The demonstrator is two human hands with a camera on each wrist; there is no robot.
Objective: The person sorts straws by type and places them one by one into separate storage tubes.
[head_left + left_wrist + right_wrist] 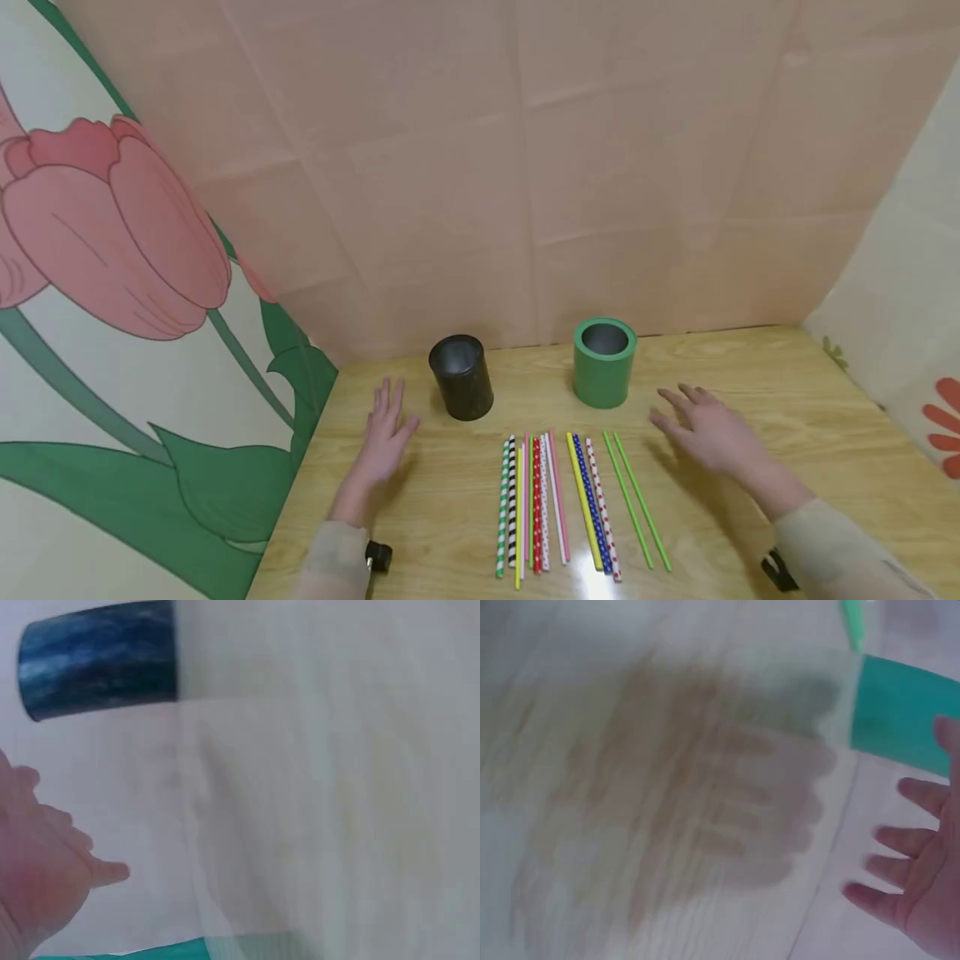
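My left hand (384, 446) hovers over the left of the table, fingers extended and holding nothing. Nearest to it is a black cylindrical cup (463, 383), also seen in the left wrist view above the hand (49, 866). On the other side, my right hand (716, 433) hangs over the table with spread, slightly bent fingers and nothing in them. A green cup (602, 371) with a dark inside stands to its left. Between the hands lie drinking straws: a mixed row of several (536, 508), a yellow straw (583, 500) beside two dotted ones, and two thin green sticks (637, 500).
The wooden table (435, 508) meets a wall hung with a creased, pinkish-tan sheet (420, 183) behind the cups. A panel with a large painted tulip (112, 225) borders the left side. At right is a pale panel (915, 275) with a red flower print.
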